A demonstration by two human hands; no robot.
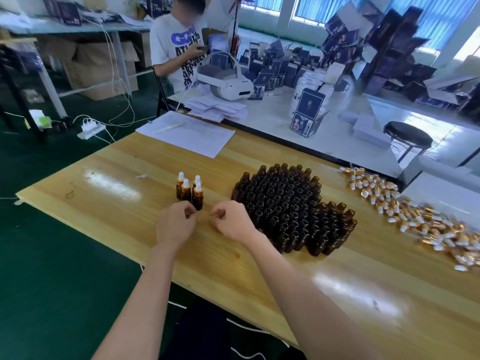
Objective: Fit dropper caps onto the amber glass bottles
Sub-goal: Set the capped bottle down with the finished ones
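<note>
Several amber bottles with gold-and-white dropper caps (186, 191) stand together on the wooden table (109, 193). My left hand (176, 224) hovers just in front of them, fingers loosely curled, fingertips beside the nearest capped bottle (198, 198); whether they touch it is unclear. My right hand (233, 221) lies a little to the right, also loosely curled and holding nothing. A dense block of uncapped amber bottles (288, 209) stands right of my right hand. Loose dropper caps (415, 219) lie heaped at the table's right side.
A stack of papers (189, 133) lies at the table's far edge. Beyond it, a white table (324, 131) carries a white headset (228, 83) and dark boxes (307, 113). A person (176, 48) sits behind it. A black stool (407, 137) stands right.
</note>
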